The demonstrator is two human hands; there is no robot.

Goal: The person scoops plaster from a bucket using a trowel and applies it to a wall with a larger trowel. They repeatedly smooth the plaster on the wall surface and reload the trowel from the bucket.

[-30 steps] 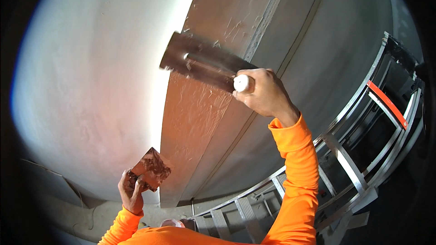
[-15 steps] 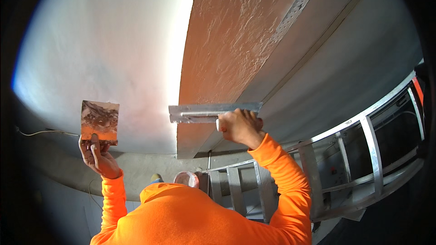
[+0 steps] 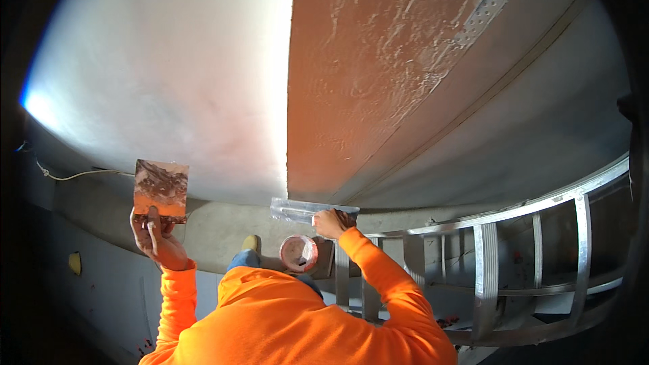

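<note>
Low by the wall (image 3: 358, 81), my right hand (image 3: 331, 222) grips a long trowel (image 3: 289, 210). My left hand (image 3: 159, 240) clasps a smeared plate (image 3: 161, 189).

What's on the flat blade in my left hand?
The blade shows patchy smears across its visible face. The fingers of your left hand cover part near the bottom; the far side is hidden.

The pale wall (image 3: 169, 61) beyond the left hand (image 3: 161, 243) glares white along one edge; the grey wall (image 3: 541, 115) beyond the right hand (image 3: 331, 223) lies dim. Distortion bows the ladder (image 3: 485, 263); corners go black.
</note>
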